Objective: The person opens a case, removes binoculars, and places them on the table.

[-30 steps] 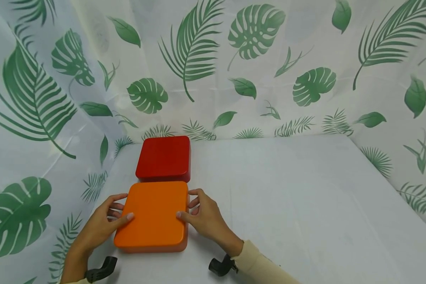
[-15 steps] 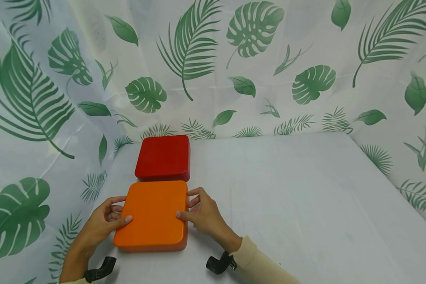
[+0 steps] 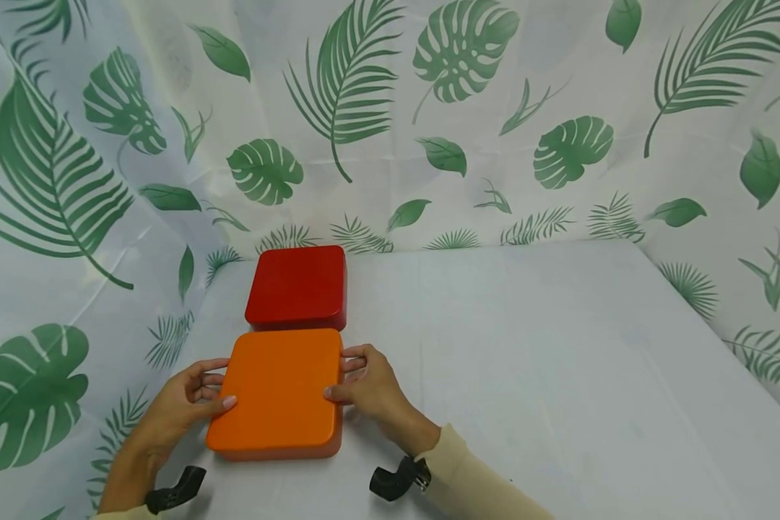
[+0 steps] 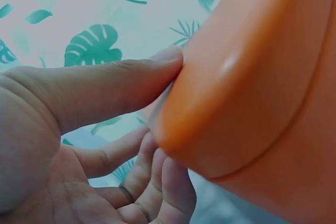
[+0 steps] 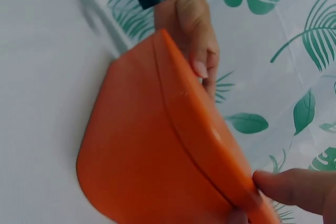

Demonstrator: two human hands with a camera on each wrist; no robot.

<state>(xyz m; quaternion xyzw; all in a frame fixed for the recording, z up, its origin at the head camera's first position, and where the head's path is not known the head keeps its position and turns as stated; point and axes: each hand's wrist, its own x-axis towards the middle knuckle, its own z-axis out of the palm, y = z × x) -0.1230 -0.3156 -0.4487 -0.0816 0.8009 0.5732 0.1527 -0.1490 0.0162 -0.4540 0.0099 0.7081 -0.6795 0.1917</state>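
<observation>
One of your hands, the left hand (image 3: 169,415), is gripping the left side of the orange box (image 3: 279,390), probably because the box is looking too broad for a single hand. The orange box is sitting toward the left end of the worktop (image 3: 526,375), its smooth top facing up; whether its base is bearing fully on the surface, the views are not showing. Just beyond it, the red box (image 3: 297,285) is lying flat and roughly in line; the gap between them is looking slight, and you are not able to tell whether they are touching. That neat row is seeming deliberate. At the right, your right hand (image 3: 375,386) is grasping the opposite side, so the two grips are likely balancing each other and steadying the box.

Your left thumb is lying over the top edge, while the other fingers are curving beside the side wall and the forearm (image 3: 125,469) is slanting up from the lower left. Your right thumb is pressing on the opposite top edge, the index finger is reaching along the side toward the far corner, and the cream sleeve (image 3: 474,477) is slanting in from the lower right.
</observation>
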